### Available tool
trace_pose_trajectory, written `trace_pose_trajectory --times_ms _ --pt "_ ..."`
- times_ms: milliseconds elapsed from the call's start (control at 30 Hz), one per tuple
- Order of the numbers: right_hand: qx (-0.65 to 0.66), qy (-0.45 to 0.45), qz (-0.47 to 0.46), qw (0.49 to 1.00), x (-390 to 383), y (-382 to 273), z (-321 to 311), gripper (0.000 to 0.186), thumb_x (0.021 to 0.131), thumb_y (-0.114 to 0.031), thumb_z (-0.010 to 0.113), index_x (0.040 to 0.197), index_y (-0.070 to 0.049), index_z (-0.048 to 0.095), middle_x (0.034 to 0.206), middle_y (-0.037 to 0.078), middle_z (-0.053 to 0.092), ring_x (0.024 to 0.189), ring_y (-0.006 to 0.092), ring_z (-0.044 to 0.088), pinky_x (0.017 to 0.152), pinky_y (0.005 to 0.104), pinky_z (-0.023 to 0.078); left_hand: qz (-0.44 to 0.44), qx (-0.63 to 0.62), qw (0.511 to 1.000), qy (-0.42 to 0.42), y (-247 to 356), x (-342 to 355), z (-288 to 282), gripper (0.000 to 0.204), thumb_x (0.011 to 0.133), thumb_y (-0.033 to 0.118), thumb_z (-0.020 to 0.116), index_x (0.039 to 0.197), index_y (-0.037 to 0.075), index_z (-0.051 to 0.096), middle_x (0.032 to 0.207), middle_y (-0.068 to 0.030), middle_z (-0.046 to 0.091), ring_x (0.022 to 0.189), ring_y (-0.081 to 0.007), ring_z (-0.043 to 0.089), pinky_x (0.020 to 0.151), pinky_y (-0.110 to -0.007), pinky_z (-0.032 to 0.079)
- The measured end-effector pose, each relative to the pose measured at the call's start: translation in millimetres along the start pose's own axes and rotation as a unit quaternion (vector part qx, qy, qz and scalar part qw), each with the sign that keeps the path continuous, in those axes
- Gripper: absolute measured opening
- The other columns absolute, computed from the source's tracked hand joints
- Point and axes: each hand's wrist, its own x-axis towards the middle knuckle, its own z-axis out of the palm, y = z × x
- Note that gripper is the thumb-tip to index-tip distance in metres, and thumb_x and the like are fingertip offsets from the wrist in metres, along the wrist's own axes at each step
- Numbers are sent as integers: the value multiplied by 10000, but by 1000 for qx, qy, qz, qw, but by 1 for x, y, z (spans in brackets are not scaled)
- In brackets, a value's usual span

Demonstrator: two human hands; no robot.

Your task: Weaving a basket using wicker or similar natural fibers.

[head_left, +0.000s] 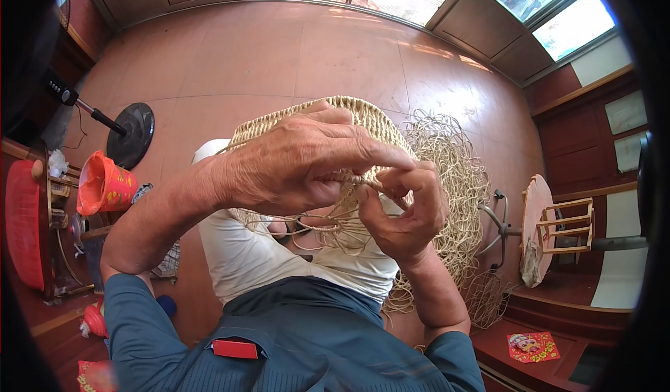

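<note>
A woven piece of beige cord (352, 113) rests over my lap, with loose strands (342, 235) hanging from its near edge. My left hand (293, 155) lies across it from the left, index finger reaching right, the other fingers curled round the cord at the edge. My right hand (408, 217), just to the right, pinches the cord between thumb and index finger, close to my left fingertips. The exact point where the fingers meet the cord is partly hidden.
A large tangle of cord (450, 169) lies at my right, beside a round table (530, 224) with a wooden frame. A black stand base (136, 137), red bucket (105, 186) and red cushioned item (24, 221) are at my left. Doors and windows (572, 33) edge the floor.
</note>
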Motion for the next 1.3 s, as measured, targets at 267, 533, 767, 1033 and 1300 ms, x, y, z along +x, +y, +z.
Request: trace_pose_trajectory --times_ms 267,533,767,1033,1300 --pt "5 -18 25 1000 5 0 -3 324 758 -42 921 1033 -64 751 827 19 677 655 128 641 556 278 520 -67 -38 993 91 15 -11 -5 587 913 36 776 1482 147 686 1159 -101 755 1079 -312 686 993 -456 534" --pt "5 -29 31 999 8 -4 -3 293 756 -21 903 1024 -59 791 861 26 727 680 134 662 582 289 540 -134 56 988 51 -6 -8 -21 271 1004 127 773 1270 74 769 1126 -107 743 1094 -306 682 958 -451 542" --pt "19 -25 46 998 6 -4 -2 272 759 -14 897 998 -61 775 851 34 726 693 138 671 587 293 543 -109 9 993 39 -3 5 -17 172 962 109 827 1128 89 782 978 -80 685 963 -279 674 834 -419 546" --pt "8 -24 40 999 6 -2 -2 272 755 -39 905 984 -74 763 843 30 715 672 156 662 581 306 532 -61 61 996 11 2 7 -19 95 979 128 768 1062 98 732 985 -93 638 948 -317 653 843 -442 538" --pt "4 -14 33 999 5 -1 -1 292 757 -53 911 997 -86 748 814 28 684 659 155 654 565 308 517 -42 120 991 -34 10 12 -20 103 928 97 757 1012 97 697 966 -101 617 947 -330 662 806 -451 551"
